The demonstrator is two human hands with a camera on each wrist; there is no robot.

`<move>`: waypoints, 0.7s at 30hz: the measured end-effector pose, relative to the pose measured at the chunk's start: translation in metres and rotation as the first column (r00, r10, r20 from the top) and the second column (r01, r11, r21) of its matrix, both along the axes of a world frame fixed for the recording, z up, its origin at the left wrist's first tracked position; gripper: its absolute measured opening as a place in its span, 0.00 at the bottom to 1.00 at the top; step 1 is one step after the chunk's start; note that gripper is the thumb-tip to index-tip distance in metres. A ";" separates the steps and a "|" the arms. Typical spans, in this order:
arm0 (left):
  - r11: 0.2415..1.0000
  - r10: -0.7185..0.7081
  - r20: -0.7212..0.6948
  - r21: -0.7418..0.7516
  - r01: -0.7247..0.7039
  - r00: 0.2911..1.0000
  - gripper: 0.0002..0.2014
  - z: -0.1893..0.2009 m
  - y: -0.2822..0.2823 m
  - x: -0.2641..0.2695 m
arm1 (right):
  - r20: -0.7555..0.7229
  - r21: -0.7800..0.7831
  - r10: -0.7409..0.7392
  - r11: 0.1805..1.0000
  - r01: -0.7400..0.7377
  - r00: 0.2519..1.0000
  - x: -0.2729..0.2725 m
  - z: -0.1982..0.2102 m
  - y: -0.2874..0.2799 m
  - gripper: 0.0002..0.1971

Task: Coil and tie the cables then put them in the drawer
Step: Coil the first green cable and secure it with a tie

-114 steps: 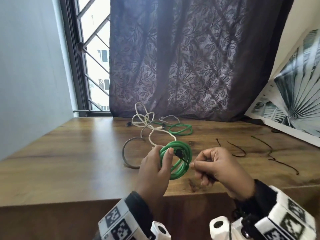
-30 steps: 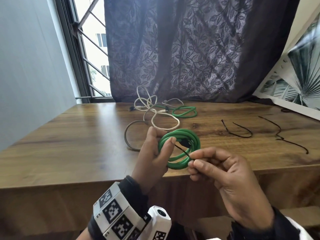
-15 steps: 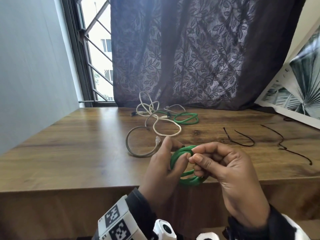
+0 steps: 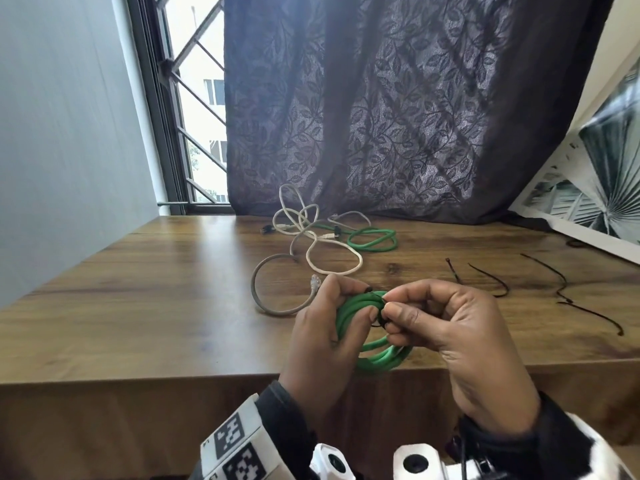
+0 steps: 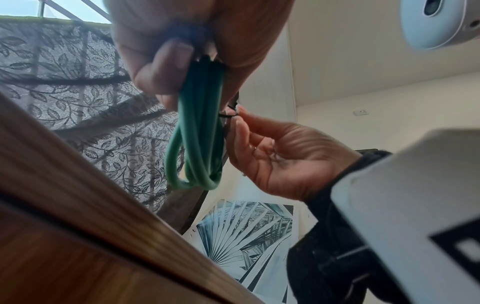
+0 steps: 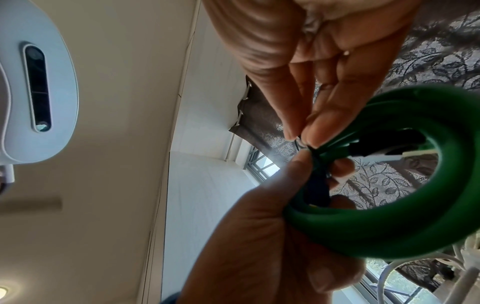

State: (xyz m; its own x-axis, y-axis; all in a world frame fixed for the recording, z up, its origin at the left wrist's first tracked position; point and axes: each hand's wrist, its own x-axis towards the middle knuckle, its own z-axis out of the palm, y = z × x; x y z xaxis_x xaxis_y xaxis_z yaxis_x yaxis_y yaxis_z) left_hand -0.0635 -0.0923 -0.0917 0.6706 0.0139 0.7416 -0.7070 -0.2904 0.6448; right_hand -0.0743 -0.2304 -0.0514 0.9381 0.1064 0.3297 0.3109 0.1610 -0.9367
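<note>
A coiled green cable (image 4: 382, 356) (image 5: 197, 131) (image 6: 405, 222) hangs over the front edge of the wooden table (image 4: 138, 306). My left hand (image 4: 325, 337) (image 6: 259, 236) grips the coil's left side, thumb across the strands. My right hand (image 4: 446, 330) (image 5: 272, 156) (image 6: 311, 82) pinches a thin black tie (image 4: 379, 317) (image 5: 228, 115) at the coil's top. Its fingertips (image 6: 309, 135) meet my left thumb there. Loose on the table lie a white cable (image 4: 332, 258), a grey cable (image 4: 266, 292) and a second green cable (image 4: 372, 239).
Several black ties (image 4: 485, 278) (image 4: 581, 299) lie on the table to the right. A dark patterned curtain (image 4: 381, 105) hangs behind the table, a window (image 4: 194, 98) at the left, a leaf-print picture (image 4: 595, 188) leaning at the right. No drawer is in view.
Since a second ago my right hand has moved in from pulling the tie's end to pinching it against the coil. The coil has dropped lower, toward the table's front edge.
</note>
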 end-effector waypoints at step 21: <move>0.999 0.017 -0.006 0.047 -0.017 1.000 0.09 0.003 -0.006 -0.003 | -0.122 -0.065 -0.012 0.998 0.004 0.992 0.001 0.008 -0.004 0.08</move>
State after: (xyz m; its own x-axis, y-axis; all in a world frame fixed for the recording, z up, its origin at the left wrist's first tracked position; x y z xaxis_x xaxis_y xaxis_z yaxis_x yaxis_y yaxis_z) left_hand -0.0665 -0.0982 -0.0886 0.6753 -0.0093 0.7375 -0.6976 -0.3326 0.6346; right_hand -0.0737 -0.2344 -0.0432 0.9717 0.1165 0.2054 0.1947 0.0970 -0.9761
